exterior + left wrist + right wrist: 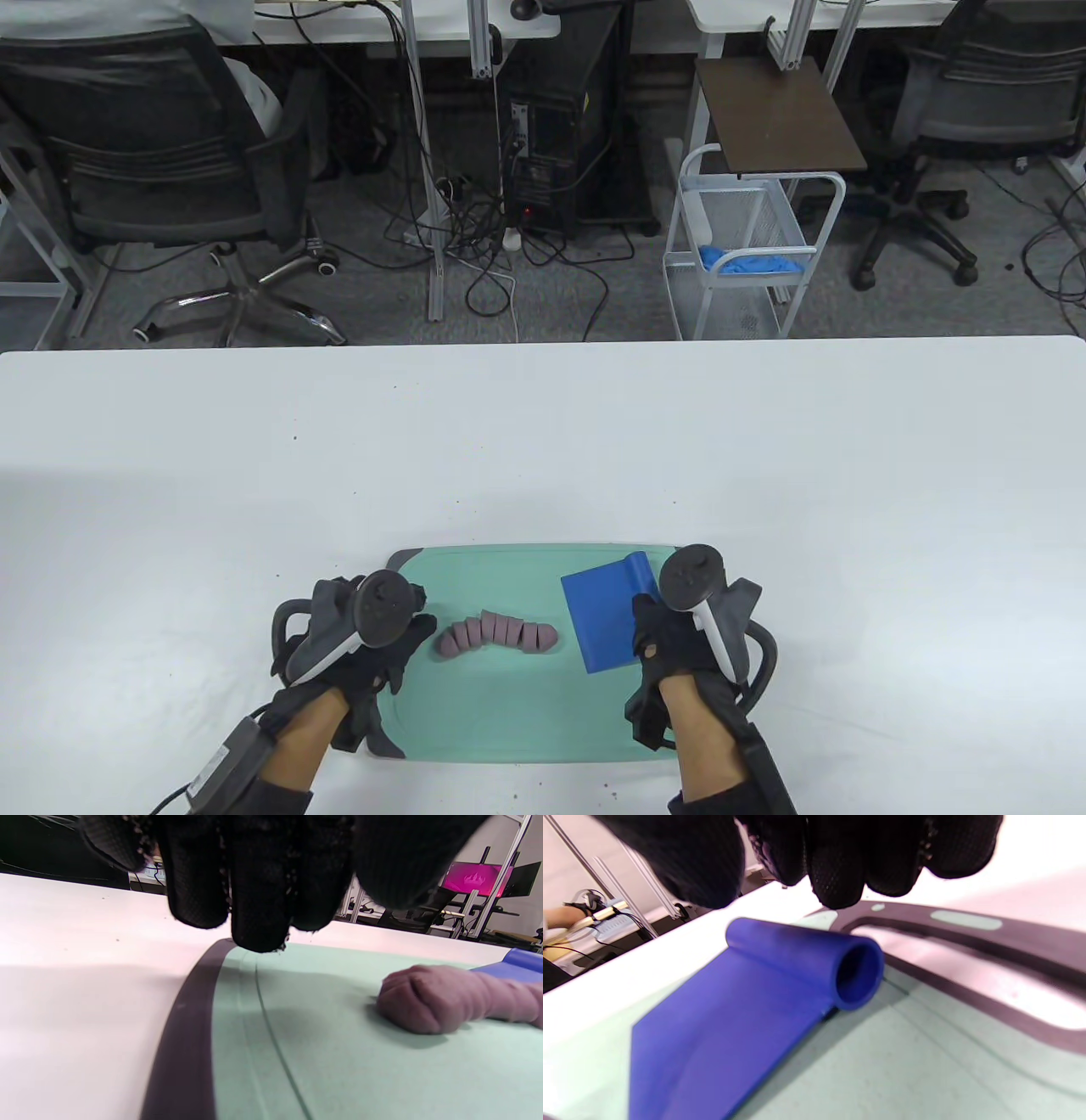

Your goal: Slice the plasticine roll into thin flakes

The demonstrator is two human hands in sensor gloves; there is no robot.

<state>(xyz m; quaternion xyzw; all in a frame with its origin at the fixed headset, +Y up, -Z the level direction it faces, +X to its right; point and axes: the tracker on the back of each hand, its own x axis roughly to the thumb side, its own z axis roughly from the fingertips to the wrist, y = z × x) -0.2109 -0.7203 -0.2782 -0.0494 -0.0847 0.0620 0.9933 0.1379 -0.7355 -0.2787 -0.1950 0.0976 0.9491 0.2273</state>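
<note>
A mauve plasticine roll (496, 637), cut into several slices that lean on each other, lies on the green cutting mat (509, 722). My left hand (414, 635) hovers over the mat's left end, just left of the roll, and holds nothing. In the left wrist view its fingers (258, 899) hang above the mat's dark rim (186, 1035), apart from the roll (428, 999). A blue scraper (602, 615) lies flat on the mat's right part. My right hand (646, 609) is over its tubular handle (806, 950). The fingers (835, 870) hang just above the handle without gripping it.
The mat lies near the front edge of a white table (543, 441). The mat's cut-out grip (967, 942) is just right of the scraper. Office chairs, a wire cart (747, 255) and cables stand on the floor beyond the table's far edge.
</note>
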